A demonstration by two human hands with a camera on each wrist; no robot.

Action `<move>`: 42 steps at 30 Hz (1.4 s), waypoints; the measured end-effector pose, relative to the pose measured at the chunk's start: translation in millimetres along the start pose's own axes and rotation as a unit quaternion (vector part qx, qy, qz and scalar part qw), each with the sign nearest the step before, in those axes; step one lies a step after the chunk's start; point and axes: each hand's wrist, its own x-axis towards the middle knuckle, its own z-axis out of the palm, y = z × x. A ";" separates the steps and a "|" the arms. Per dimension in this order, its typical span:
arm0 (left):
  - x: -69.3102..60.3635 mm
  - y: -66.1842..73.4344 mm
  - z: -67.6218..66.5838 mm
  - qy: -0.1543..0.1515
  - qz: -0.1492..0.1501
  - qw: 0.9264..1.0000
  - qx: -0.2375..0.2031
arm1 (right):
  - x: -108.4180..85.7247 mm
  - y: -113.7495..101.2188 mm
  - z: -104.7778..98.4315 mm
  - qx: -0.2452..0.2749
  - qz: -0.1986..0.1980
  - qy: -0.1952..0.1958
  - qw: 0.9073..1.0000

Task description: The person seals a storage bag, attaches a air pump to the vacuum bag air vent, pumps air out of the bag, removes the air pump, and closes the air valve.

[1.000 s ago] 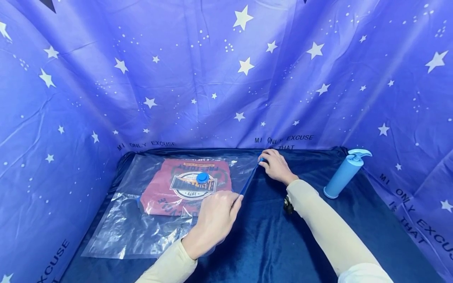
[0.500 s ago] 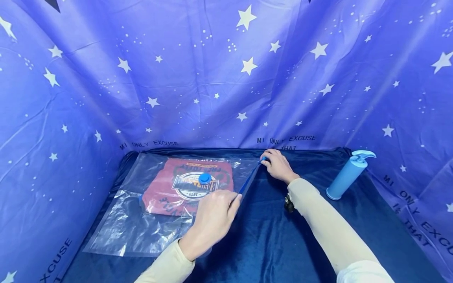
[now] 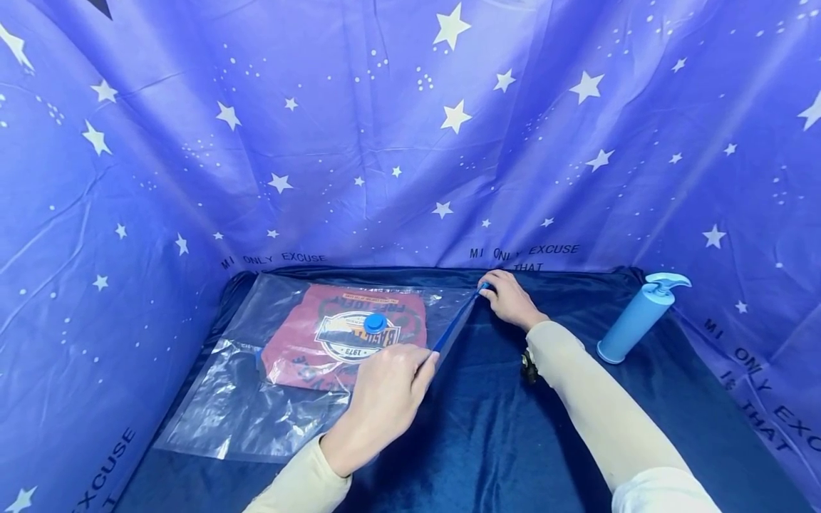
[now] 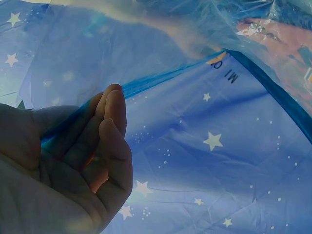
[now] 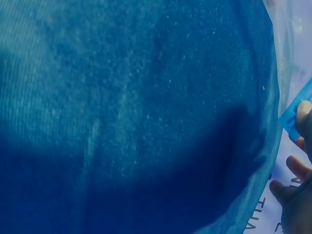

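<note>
A clear vacuum storage bag (image 3: 237, 420) lies flat, with a folded red garment (image 3: 295, 342) inside and a round blue valve (image 3: 375, 323) on top. The blue zip strip (image 3: 454, 324) runs along its right edge, lifted between both hands. My left hand (image 3: 381, 399) pinches the near part of that strip between thumb and fingers; in the left wrist view the hand (image 4: 83, 156) has its other fingers curled. At the far end, my right hand (image 3: 509, 298) pinches the blue zip slider (image 5: 292, 119), partly hidden by the fingers.
A blue hand pump (image 3: 635, 324) stands tilted at the right of the dark blue cloth (image 3: 487, 442). Purple star-printed curtains (image 3: 385, 142) close in the back and both sides. A dark watch-like item (image 3: 529, 367) shows at the right wrist.
The head view has shifted slightly, so the bag and pump sit a little farther right in it. Both hands keep their hold on the bag's edge.
</note>
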 end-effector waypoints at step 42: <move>15.7 8.0 12.7 -0.008 0.000 1.000 -0.003 | -7.2 -26.0 -38.1 0.238 0.126 -0.123 0.955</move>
